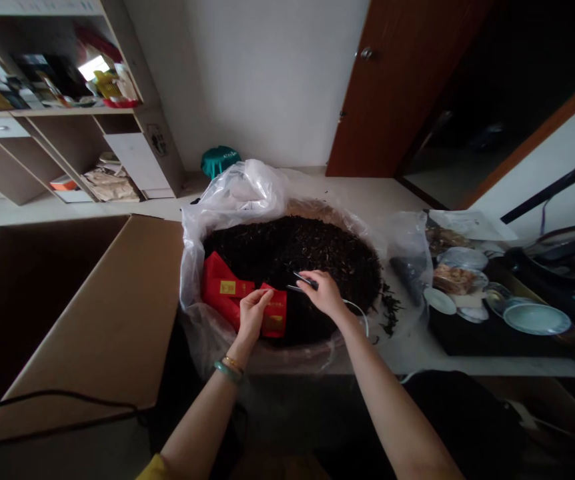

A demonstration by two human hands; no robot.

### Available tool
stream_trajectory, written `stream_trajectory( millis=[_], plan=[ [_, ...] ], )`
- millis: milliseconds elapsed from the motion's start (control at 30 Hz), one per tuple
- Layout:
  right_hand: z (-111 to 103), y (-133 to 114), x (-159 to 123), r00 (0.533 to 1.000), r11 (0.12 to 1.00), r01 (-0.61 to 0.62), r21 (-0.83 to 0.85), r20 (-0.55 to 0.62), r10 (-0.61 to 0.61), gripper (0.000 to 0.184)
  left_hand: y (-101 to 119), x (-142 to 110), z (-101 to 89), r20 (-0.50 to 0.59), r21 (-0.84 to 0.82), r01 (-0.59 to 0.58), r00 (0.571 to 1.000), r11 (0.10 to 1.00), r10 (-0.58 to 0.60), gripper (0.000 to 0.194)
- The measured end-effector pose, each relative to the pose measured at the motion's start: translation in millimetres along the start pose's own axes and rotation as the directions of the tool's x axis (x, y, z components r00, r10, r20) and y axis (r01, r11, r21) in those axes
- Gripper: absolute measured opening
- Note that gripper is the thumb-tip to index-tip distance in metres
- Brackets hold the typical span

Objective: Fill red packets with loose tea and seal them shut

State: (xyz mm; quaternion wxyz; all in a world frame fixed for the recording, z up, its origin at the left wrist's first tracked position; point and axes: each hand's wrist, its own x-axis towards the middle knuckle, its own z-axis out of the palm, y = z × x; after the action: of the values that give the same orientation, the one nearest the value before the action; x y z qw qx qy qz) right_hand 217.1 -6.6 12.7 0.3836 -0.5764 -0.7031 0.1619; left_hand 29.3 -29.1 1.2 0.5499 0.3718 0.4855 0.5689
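At least two red packets show: one held packet above the near part of a single heap of dark, leaf-like material, and, at the heap's left side, a packet with a gold label lying where overlapping red layers prevent a firm count. One clear plastic liner surrounds the heap. Two hands meet over it, close but apart: the left hand has thumb and fingertips pinched together on the held packet's upper edge, while the right hand curls closed around one dark two-pronged tool, its prongs parted and pointing toward the packet. Both forearms reach forward and angle inward, the left wrist wearing two bangles, a green bangle and a gold-coloured bangle, as one white cable loops beside the right forearm
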Motion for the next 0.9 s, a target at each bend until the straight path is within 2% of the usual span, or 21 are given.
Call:
stream_trajectory(
  millis=[67,100,200,367,500,600,700,900],
  plan=[
    [9.8,-17.5,-6.7,0.994,0.979,0.008,0.202,0.101,-0.029,0.024,1.8,-1.5,-0.1,0.011,-0.012,0.018,1.000,1.000,-0.017,0.032],
    [14.3,-25.0,-9.6,0.993,0.971,0.003,0.240,0.113,-0.031,0.020,3.1,-2.7,-0.1,0.015,-0.021,0.030,0.999,0.999,-0.030,0.032],
    [23.3,-37.1,-15.2,0.997,0.954,-0.036,0.297,0.080,0.013,0.015,6.7,-6.3,-0.2,0.036,-0.041,0.067,0.997,0.997,-0.066,0.033],
    [26.4,-33.2,-17.9,0.993,0.922,-0.111,0.371,0.076,0.089,0.014,7.2,-7.0,0.0,0.097,-0.037,0.084,0.992,0.996,-0.080,0.036],
    [26.9,-25.8,-21.6,0.960,0.827,-0.274,0.491,0.186,0.208,0.019,3.5,-4.0,0.5,0.100,-0.001,0.013,0.995,1.000,-0.013,0.042],
    [27.2,-22.2,-25.9,0.950,0.765,-0.311,0.565,0.192,0.244,0.024,-0.9,-2.5,-0.5,0.087,0.109,-0.122,0.990,0.987,0.113,0.034],
    [27.6,-21.4,-28.8,0.960,0.761,-0.280,0.585,0.163,0.228,0.024,-4.7,-1.8,-2.6,0.086,0.233,-0.202,0.979,0.951,0.186,0.020],
    [28.9,-22.5,-29.0,0.971,0.827,-0.238,0.509,0.137,0.195,0.019,-9.1,-1.9,-2.9,0.079,0.340,-0.234,0.972,0.911,0.220,0.016]
  ],
)
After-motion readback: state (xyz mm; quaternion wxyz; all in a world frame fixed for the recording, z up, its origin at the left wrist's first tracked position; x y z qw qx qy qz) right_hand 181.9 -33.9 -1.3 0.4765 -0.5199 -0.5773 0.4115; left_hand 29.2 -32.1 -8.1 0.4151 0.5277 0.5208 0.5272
